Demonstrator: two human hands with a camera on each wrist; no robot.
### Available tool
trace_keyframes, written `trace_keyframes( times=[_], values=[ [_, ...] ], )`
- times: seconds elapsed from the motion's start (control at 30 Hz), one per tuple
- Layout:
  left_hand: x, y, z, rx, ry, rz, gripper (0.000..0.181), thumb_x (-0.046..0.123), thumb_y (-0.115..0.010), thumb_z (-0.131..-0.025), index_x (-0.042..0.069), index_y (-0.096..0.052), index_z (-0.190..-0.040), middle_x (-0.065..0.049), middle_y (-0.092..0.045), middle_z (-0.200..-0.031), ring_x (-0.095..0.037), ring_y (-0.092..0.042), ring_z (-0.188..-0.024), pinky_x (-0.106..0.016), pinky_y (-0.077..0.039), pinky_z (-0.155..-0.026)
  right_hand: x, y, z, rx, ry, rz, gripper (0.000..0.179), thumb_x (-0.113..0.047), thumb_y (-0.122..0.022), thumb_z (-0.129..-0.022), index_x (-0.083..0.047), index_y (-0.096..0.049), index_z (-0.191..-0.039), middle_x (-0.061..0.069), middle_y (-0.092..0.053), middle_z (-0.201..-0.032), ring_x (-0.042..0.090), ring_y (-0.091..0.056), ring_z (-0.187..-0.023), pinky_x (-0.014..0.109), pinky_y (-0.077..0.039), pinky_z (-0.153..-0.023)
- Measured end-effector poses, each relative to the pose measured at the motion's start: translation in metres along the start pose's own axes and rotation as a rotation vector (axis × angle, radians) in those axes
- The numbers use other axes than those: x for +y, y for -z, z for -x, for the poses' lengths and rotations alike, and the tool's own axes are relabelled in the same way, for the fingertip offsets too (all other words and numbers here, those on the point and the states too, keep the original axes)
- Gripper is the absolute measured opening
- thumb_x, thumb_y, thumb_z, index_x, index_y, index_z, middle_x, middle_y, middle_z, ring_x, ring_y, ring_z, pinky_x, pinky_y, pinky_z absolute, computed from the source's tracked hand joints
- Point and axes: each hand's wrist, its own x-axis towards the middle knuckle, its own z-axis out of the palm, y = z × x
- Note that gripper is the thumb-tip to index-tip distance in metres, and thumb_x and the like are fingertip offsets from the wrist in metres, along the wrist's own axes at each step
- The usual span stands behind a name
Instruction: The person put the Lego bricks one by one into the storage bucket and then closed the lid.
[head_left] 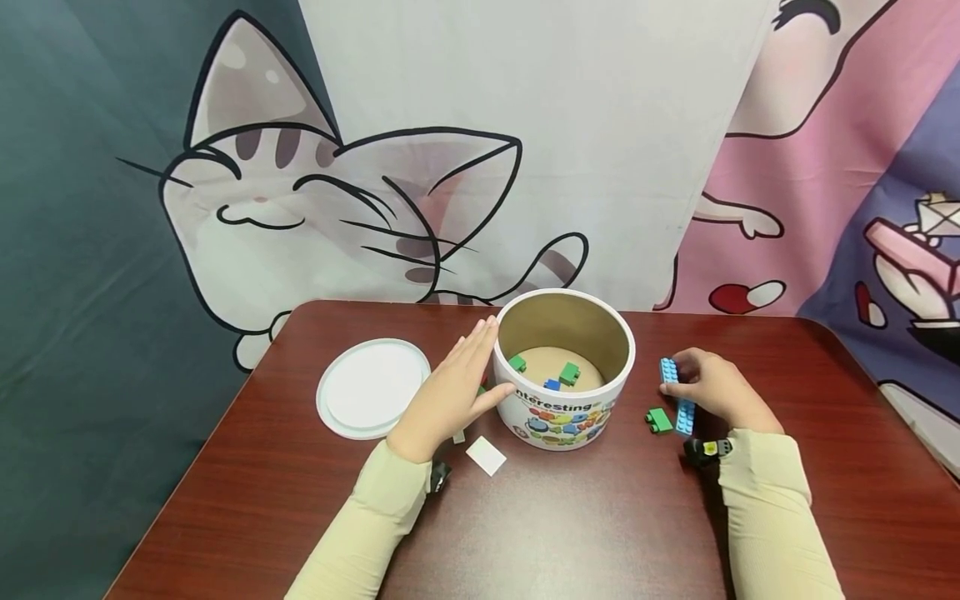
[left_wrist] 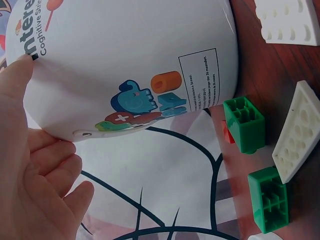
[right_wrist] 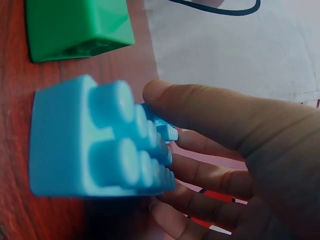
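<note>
A white tub (head_left: 555,425) with printed toy pictures stands on the table, a few green and blue bricks lying inside. My left hand (head_left: 453,387) rests against the tub's left side, fingers straight and thumb spread toward the front; the left wrist view shows these fingers along the printed wall (left_wrist: 135,65). To the tub's right, my right hand (head_left: 712,387) grips light blue studded bricks (head_left: 685,417) lined up on the table. In the right wrist view the thumb (right_wrist: 195,107) lies over the studs of the light blue bricks (right_wrist: 60,140), other fingers along the far side.
A green brick (head_left: 659,420) lies just left of the light blue ones. White flat pieces (head_left: 486,456) and green bricks (left_wrist: 244,125) sit near the tub's left side. The round white lid (head_left: 372,387) lies farther left. A printed cloth hangs behind the table.
</note>
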Motion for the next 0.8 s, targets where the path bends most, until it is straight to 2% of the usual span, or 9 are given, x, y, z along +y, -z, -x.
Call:
trace_keyframes(
  times=[0.27,0.47,0.8],
  values=[
    [0.0002,-0.0003,-0.0004,-0.007,0.006,-0.006,0.087,0.043,-0.066,-0.098,0.002,-0.021,-0.161,-0.012,-0.023,-0.166,-0.022,-0.018,-0.154,-0.04,-0.018,-0.124,-0.0019,-0.0034,-0.0019,-0.009,0.019,-0.019,0.064,-0.025,-0.08,-0.086,0.013,-0.053,-0.129,0.031,-0.065,-0.111,0.04,-0.065,-0.095,0.058,-0.055,-0.085],
    [0.0009,0.0003,-0.0003,-0.008,0.004,-0.002,0.087,0.043,-0.066,-0.098,0.001,-0.021,-0.16,-0.012,-0.024,-0.166,-0.021,-0.018,-0.154,-0.04,-0.019,-0.124,0.0,-0.0049,-0.0029,-0.009,0.033,-0.004,0.07,-0.024,-0.08,-0.086,0.013,-0.048,-0.137,0.036,-0.062,-0.118,0.046,-0.062,-0.102,0.063,-0.053,-0.089],
    [0.0012,0.0008,-0.0002,-0.006,0.004,0.004,0.086,0.042,-0.065,-0.099,0.001,-0.022,-0.16,-0.013,-0.025,-0.166,-0.025,-0.02,-0.154,-0.042,-0.02,-0.124,-0.0011,-0.0087,-0.0053,0.028,0.015,0.002,0.049,-0.015,-0.078,-0.087,0.009,-0.058,-0.126,0.029,-0.066,-0.109,0.04,-0.063,-0.095,0.06,-0.054,-0.084]
  ],
)
